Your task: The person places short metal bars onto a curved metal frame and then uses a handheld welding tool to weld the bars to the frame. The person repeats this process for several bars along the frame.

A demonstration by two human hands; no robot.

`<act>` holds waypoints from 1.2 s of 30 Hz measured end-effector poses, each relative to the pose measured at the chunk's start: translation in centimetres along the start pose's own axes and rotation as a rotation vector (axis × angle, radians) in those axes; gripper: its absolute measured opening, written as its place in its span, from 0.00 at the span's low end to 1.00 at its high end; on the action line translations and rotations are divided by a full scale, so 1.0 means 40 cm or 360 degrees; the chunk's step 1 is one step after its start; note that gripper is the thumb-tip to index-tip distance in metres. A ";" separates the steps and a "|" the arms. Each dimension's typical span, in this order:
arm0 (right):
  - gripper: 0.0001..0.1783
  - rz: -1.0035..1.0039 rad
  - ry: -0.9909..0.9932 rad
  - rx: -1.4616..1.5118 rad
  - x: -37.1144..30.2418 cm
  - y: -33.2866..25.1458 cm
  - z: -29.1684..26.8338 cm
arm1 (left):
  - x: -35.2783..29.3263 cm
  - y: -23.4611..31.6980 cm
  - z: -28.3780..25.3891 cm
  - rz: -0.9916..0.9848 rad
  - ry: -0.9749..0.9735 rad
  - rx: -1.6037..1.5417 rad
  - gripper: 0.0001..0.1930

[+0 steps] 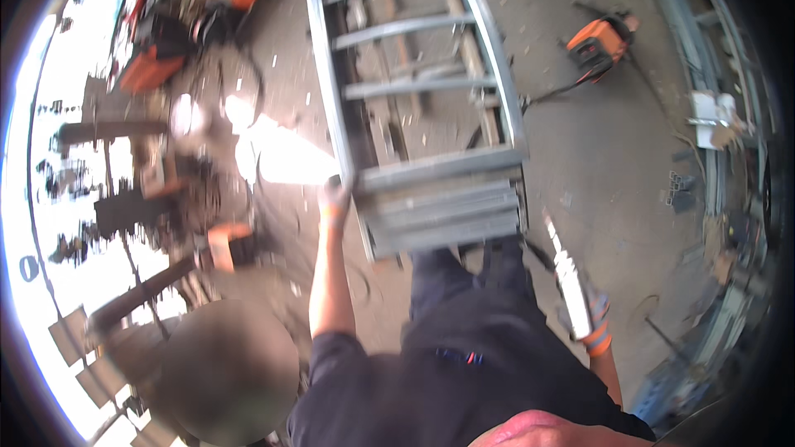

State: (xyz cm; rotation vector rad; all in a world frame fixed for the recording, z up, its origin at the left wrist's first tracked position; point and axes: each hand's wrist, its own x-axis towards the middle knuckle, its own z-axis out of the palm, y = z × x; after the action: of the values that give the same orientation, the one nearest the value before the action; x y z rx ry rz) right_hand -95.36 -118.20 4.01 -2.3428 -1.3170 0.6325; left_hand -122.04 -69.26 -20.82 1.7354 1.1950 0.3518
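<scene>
Left hand (334,197) is gloved, arm stretched out ahead of me, fingers wrapped over the left rail of the frame (422,99) near its near corner. Grip looks closed on the rail, though blur hides the finger detail.

Right hand (593,323) is down at my right side, also gloved, with orange bands at the cuff. It's fisted around the near end of a white rod (565,269) that angles up and to the left, toward the frame's near right corner. The rod's tip stops just short of the frame; can't tell if they touch.

The frame is grey metal, ladder-shaped: two long rails with cross rungs, running from right in front of me to the far edge of view. The near end has several flat bars stacked close together. It sits above the concrete floor (613,149); what holds it up is hidden underneath.

An orange machine (598,43) sits on the floor far right, well apart from the frame, with a dark cable trailing from it toward the frame's right rail. More orange gear (153,66) is at far left, among clutter too blurred to name. Another person's head (219,372) is near left, just beside my left arm.
</scene>
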 end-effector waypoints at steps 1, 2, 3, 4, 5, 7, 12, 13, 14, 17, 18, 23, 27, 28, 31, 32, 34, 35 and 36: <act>0.42 0.0200 0.0039 0.0200 -0.008 -0.077 0.035 | 0.006 -0.015 -0.003 -0.0087 -0.0004 -0.0249 0.31; 0.42 0.0187 0.0108 0.0186 -0.008 -0.142 0.070 | 0.009 -0.034 -0.008 -0.0255 0.0041 -0.0114 0.33; 0.42 0.0202 0.0147 0.0193 0.002 -0.202 0.102 | 0.008 -0.049 -0.009 -0.0338 0.0112 -0.0003 0.35; 0.42 0.0223 0.0212 0.0230 0.006 -0.258 0.140 | 0.010 -0.067 -0.017 -0.0344 -0.0011 -0.0014 0.37; 0.42 0.0241 0.0286 0.0270 0.016 -0.304 0.174 | 0.020 -0.074 -0.021 -0.0356 -0.0060 0.0006 0.38; 0.42 0.0294 0.0457 0.0366 0.024 -0.378 0.229 | 0.024 -0.076 -0.032 -0.0244 -0.0087 -0.0089 0.39; 0.41 0.0501 0.0873 0.0710 -0.057 -0.500 0.372 | 0.024 0.020 -0.075 0.0219 0.0121 0.0246 0.30; 0.41 0.0588 0.0953 0.0948 -0.082 -0.522 0.406 | 0.027 0.048 -0.066 0.0436 0.0261 0.0549 0.30; 0.40 0.0617 0.1019 0.0898 -0.110 -0.549 0.441 | 0.039 0.070 -0.065 0.0734 0.0188 0.0547 0.28; 0.39 0.0708 0.1105 0.0642 -0.168 -0.637 0.538 | 0.120 0.126 0.010 0.1386 -0.0149 0.0598 0.24; 0.38 0.0748 0.1125 0.0458 -0.186 -0.674 0.571 | 0.137 0.130 0.042 0.1422 -0.0359 0.0740 0.23; 0.38 0.1153 0.1332 0.0833 -0.220 -0.915 0.750 | 0.160 0.107 0.115 0.1594 -0.0386 0.1123 0.24; 0.42 0.1083 0.1434 0.0589 -0.188 -1.056 0.843 | 0.154 0.107 0.106 0.1515 -0.0488 0.1133 0.29; 0.42 0.1177 0.1366 0.0620 -0.182 -1.090 0.850 | 0.153 0.106 0.101 0.1498 -0.0498 0.1191 0.31; 0.43 0.1156 0.1572 0.0677 -0.138 -1.150 0.844 | 0.157 0.117 0.109 0.1427 -0.0553 0.1405 0.35; 0.43 0.1106 0.1684 0.0586 -0.119 -1.166 0.836 | 0.156 0.120 0.106 0.1526 -0.0452 0.1313 0.36; 0.43 0.1206 0.1743 0.0524 -0.080 -1.193 0.819 | 0.146 0.142 0.111 0.1272 -0.0633 0.1352 0.36; 0.43 0.1264 0.1766 0.0518 -0.065 -1.210 0.813 | 0.141 0.157 0.108 0.1213 -0.0703 0.1392 0.37; 0.42 0.1280 0.1852 0.0584 -0.039 -1.223 0.807 | 0.126 0.168 0.097 0.1215 -0.0665 0.1395 0.36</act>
State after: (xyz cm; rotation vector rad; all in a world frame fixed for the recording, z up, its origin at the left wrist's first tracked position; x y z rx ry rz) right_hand -147.91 -92.23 3.32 -2.1799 0.2365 -0.3150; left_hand -113.25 -67.53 -18.53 2.8300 0.3163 -0.1468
